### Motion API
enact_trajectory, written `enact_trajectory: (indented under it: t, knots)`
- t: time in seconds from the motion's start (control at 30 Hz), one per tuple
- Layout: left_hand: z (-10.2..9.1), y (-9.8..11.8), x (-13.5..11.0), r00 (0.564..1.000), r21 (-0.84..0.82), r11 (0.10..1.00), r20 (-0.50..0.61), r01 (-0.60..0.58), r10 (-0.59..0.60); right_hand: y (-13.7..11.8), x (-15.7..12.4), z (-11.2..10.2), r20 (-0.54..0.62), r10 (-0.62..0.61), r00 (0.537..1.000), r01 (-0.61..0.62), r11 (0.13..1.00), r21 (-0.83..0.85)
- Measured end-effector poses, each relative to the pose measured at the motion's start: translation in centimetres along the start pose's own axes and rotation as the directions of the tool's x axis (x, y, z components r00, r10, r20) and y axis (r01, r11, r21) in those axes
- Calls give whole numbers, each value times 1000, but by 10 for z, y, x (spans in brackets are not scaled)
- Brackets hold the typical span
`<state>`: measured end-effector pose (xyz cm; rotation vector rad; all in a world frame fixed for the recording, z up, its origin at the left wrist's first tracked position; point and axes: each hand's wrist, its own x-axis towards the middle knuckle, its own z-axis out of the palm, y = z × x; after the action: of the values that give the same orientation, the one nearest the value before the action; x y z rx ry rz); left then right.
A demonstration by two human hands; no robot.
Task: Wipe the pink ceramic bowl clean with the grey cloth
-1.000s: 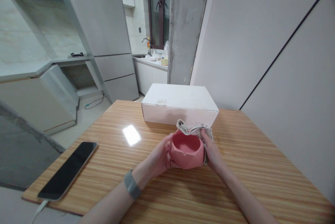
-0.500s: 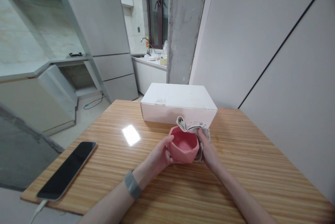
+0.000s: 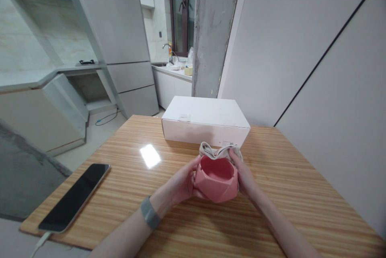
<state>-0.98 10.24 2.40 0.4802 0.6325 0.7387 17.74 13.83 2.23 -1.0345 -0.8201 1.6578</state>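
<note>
A pink faceted bowl (image 3: pixel 217 183) is held just above the wooden table (image 3: pixel 289 193), its opening facing up toward me. My left hand (image 3: pixel 182 183) grips its left side, fingers curled round the wall. On the bowl's right side my right hand (image 3: pixel 243 173) presses a light grey cloth (image 3: pixel 211 151) against the rim. The cloth bunches up behind the bowl's far edge.
A closed white cardboard box (image 3: pixel 206 121) lies behind the bowl. A black phone (image 3: pixel 74 197) with a white cable rests at the table's left front corner. A white wall runs along the right. A fridge (image 3: pixel 120 41) and kitchen counter stand beyond.
Between my hands the bowl has tilted and turned a little. The cloth and my right hand have shifted along its far right rim. Box and phone have not moved.
</note>
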Motion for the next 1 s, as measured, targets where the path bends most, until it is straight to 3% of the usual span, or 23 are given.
enact_trajectory:
  t: [0.1, 0.27, 0.37, 0.47, 0.53, 0.63, 0.73, 0.83, 1.0]
  knots:
    - [-3, 1, 2, 1000, 21, 999, -7, -30, 30, 4, -1, 2, 13, -13, 1000, 13, 1000, -24]
    - [-9, -1, 4, 978, 75, 987, -144, -142, 152, 17, 9, -2, -115, -187, 976, 183, 982, -45]
    - [-4, -3, 2, 970, 67, 978, -135, -196, 204, 19, 14, -4, -153, -251, 956, 238, 967, -96]
    - [2, -3, -2, 977, 56, 976, -31, -211, 213, 15, 13, -4, -146, -210, 967, 202, 977, -63]
    - [5, -1, -4, 989, 17, 989, 5, -147, 147, 12, 10, -2, -119, -168, 979, 165, 986, -35]
    - [6, 2, -4, 999, -70, 996, -24, -47, 45, 9, 5, 1, -81, -102, 992, 100, 994, -34]
    - [6, 1, 0, 997, -94, 994, -57, -57, 52, 10, 3, 2, -78, -88, 993, 83, 994, -68]
    - [6, -1, 3, 980, -79, 984, -130, -161, 149, 13, 2, 4, -82, -141, 987, 135, 988, -72]
    - [7, -4, 4, 903, -27, 915, -178, -402, 391, 14, 1, 10, -112, -255, 960, 248, 966, -73]
